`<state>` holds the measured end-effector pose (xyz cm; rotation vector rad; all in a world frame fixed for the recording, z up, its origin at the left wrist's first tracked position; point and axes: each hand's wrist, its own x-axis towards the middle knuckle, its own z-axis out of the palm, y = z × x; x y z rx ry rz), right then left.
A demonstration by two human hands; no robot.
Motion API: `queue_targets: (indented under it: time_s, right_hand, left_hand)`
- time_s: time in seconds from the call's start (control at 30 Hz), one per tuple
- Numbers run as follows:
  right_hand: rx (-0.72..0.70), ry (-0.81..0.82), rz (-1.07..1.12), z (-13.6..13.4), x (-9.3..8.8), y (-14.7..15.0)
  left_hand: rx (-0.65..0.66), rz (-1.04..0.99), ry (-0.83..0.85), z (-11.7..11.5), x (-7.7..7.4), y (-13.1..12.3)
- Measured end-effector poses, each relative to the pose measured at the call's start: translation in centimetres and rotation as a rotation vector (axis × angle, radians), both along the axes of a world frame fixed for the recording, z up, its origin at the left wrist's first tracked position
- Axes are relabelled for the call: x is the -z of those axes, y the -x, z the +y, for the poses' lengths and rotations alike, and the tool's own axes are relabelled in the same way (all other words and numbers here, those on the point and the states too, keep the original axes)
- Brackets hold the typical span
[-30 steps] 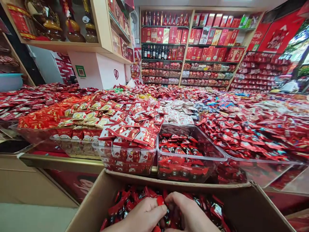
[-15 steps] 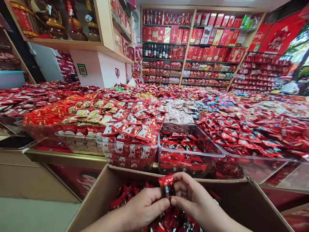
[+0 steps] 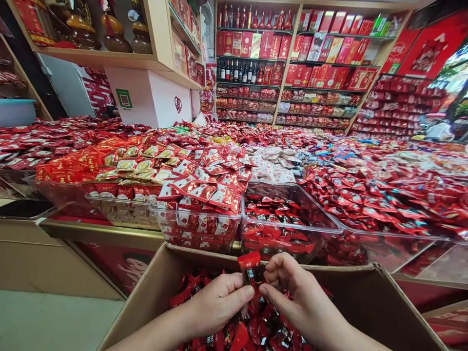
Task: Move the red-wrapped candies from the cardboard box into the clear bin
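Observation:
My left hand [image 3: 223, 304] pinches an upright red-and-black candy packet [image 3: 250, 270] between thumb and forefinger. Its shiny red end points up. Close beside it on the right is my right hand [image 3: 292, 287], fingers loosely curled and the thumb apart from them, its tip near the packet's lower edge. Both hands are over an open cardboard box [image 3: 365, 292] with many loose packets [image 3: 278, 329] of the same look inside. Under my left hand another red packet [image 3: 239, 337] sticks out; whether the lower fingers hold it is hidden.
Beyond the box's far edge stands a clear plastic bin [image 3: 292, 229] partly filled with similar packets. To its left, another bin [image 3: 197, 222] is heaped with red-and-white packets. More sweets [image 3: 365, 195] spread to the right. A dark phone-like slab [image 3: 27, 208] lies at left.
My right fingers have drawn back slightly from the packet, which stays in my left hand and tilts a little left. The view has shifted slightly.

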<state>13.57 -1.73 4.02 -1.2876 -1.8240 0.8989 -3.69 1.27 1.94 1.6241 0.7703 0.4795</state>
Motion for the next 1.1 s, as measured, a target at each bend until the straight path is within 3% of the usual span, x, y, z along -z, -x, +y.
queue_targets:
  time_s: [0.1,0.2,0.3,0.37,0.47,0.53,0.63,0.7,0.8,0.87,1.0,1.1]
  right_hand:
    - [0.019,-0.224,-0.215,0.1,0.4,-0.4]
    - [-0.075,-0.510,-0.402,0.1,0.7,-0.4]
    - [-0.208,-0.648,-0.478,0.0,0.4,0.2]
    - [-0.219,-0.733,-0.524,0.0,0.0,0.6]
    - [-0.191,-0.887,-0.579,0.0,-0.6,0.9]
    - [-0.186,-0.941,-0.597,0.0,-1.2,0.7]
    - [-0.173,-0.918,-0.599,0.2,-3.2,-0.5]
    - [-0.078,-0.900,-0.577,1.2,-5.3,-1.5]
    - [0.132,-0.879,-0.614,4.5,-8.3,-2.8]
    - [0.194,-0.821,-0.745,7.9,-9.4,-3.0]
    - [0.122,-0.661,-1.050,14.6,-8.7,-2.2]
    - [0.066,-0.580,-1.140,17.6,-7.3,-1.4]
  left_hand:
    - [-0.050,-0.085,0.077,-0.1,0.1,-0.1]
    - [-0.075,-0.227,0.218,-0.5,-0.4,-0.4]
    - [-0.063,-0.307,0.423,-1.0,-0.9,-0.7]
    - [-0.069,-0.309,0.539,-1.1,-1.1,-0.8]
    - [-0.106,-0.294,0.573,-1.0,-1.0,-0.6]
    - [-0.054,-0.317,0.533,-0.8,-1.0,-0.4]
    - [0.044,-0.352,0.396,-0.6,-1.0,0.1]
    - [0.055,-0.340,0.335,-0.6,-0.9,0.3]
    - [0.044,-0.289,0.311,-0.4,-0.3,0.4]
    - [0.049,-0.273,0.315,-0.2,0.1,0.3]
    - [0.063,-0.273,0.341,0.4,0.9,0.3]
    - [0.093,-0.261,0.356,0.9,1.5,0.3]
